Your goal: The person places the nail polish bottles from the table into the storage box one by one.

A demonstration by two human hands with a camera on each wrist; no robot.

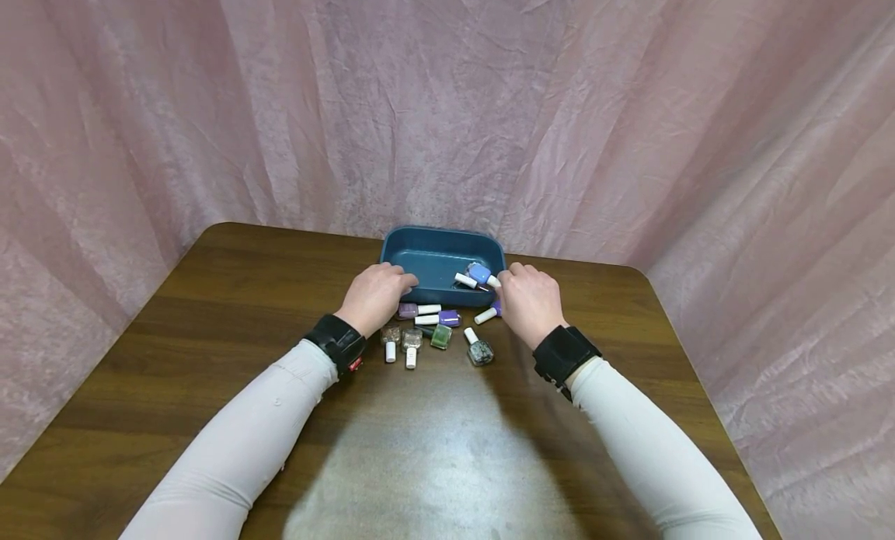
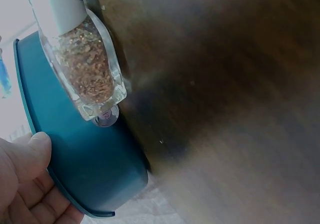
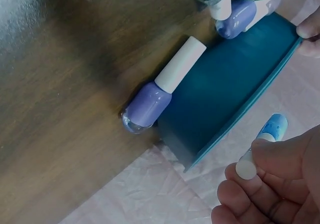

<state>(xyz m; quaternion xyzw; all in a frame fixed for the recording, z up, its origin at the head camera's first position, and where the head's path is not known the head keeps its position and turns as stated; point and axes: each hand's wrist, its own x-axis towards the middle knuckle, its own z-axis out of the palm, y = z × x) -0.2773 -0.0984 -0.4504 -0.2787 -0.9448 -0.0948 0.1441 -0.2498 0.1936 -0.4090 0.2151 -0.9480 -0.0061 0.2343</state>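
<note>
A teal plastic bin (image 1: 442, 297) stands at the table's far edge. My left hand (image 1: 377, 297) grips its near left rim; in the left wrist view the thumb (image 2: 37, 149) lies against the outer wall. With thumb and fingers my right hand (image 1: 531, 303) pinches the white cap of a blue nail polish bottle (image 3: 274, 128) at the bin's right end. Another white-capped nail polish bottle (image 1: 464, 280) lies inside the bin near it. Just outside, close to my right hand, a purple nail polish bottle (image 3: 149, 103) lies on the table.
Several more nail polish bottles lie before the bin: a mauve one (image 1: 408, 311), a violet one (image 1: 450, 318), a green one (image 1: 441, 337), a dark speckled one (image 1: 480, 353) and a copper glitter one (image 2: 87, 66). A pink curtain (image 1: 447, 105) hangs behind the wooden table (image 1: 210, 330).
</note>
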